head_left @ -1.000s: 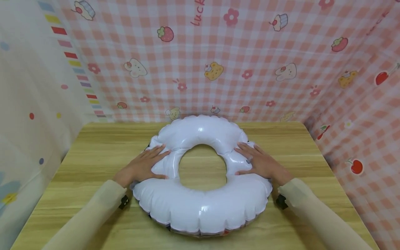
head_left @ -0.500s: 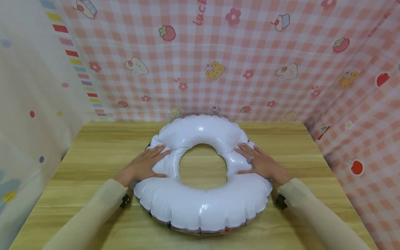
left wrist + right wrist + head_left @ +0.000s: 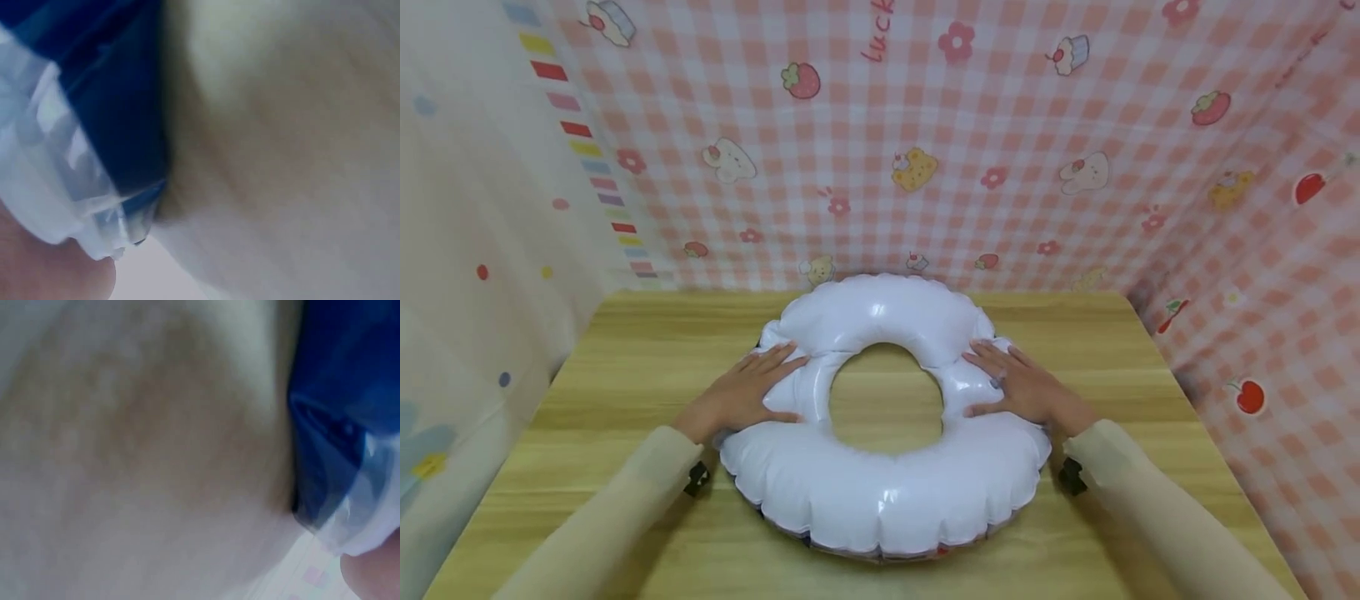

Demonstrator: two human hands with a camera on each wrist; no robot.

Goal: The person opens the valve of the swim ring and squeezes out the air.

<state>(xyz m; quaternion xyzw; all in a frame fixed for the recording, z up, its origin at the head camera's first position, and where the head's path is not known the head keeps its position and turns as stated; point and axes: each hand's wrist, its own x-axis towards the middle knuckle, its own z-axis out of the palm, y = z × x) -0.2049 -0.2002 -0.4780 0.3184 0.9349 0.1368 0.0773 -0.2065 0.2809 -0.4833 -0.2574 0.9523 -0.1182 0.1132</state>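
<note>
A white inflatable swim ring (image 3: 887, 492) lies flat on the wooden table (image 3: 587, 492), its open centre showing the wood. My left hand (image 3: 741, 398) rests on the ring's left side with fingers spread and fairly straight. On the right side, my right hand (image 3: 1026, 387) lies the same way, fingers pointing inward, with a small clear valve by its fingers. Seen from the left wrist, the ring's underside is dark blue (image 3: 119, 94) with a clear seam edge. The right wrist view likewise has a blue underside (image 3: 350, 369) beside a bit of hand.
A pink checked cloth (image 3: 865, 167) with cartoon prints hangs right behind the table's far edge, close to the ring. A pale dotted curtain (image 3: 482, 208) stands along the left, and more checked cloth (image 3: 1277, 275) along the right.
The view shifts very slightly. Both hands and the swim ring keep their places.
</note>
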